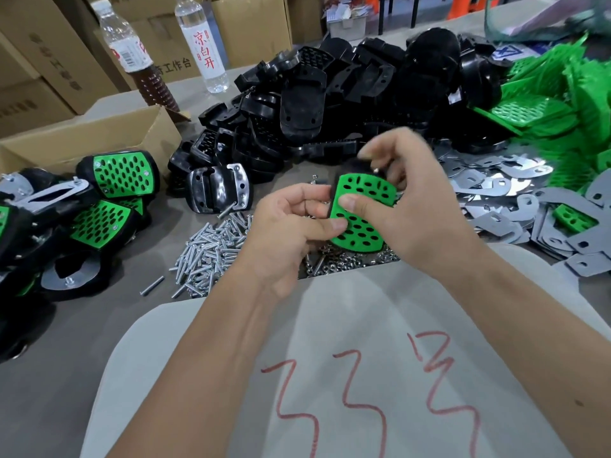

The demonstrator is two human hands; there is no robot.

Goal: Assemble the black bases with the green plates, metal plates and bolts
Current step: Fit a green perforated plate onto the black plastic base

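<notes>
Green plate (360, 213), curved plastic with oval holes, pinched by left hand (284, 233) and right hand (406, 200).

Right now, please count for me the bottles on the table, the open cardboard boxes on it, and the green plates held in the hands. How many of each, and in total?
Bottles: 2 (brown-liquid bottle, clear bottle)
Open cardboard box: 1
Green plate, held by left hand and right hand: 1
Total: 4
</notes>
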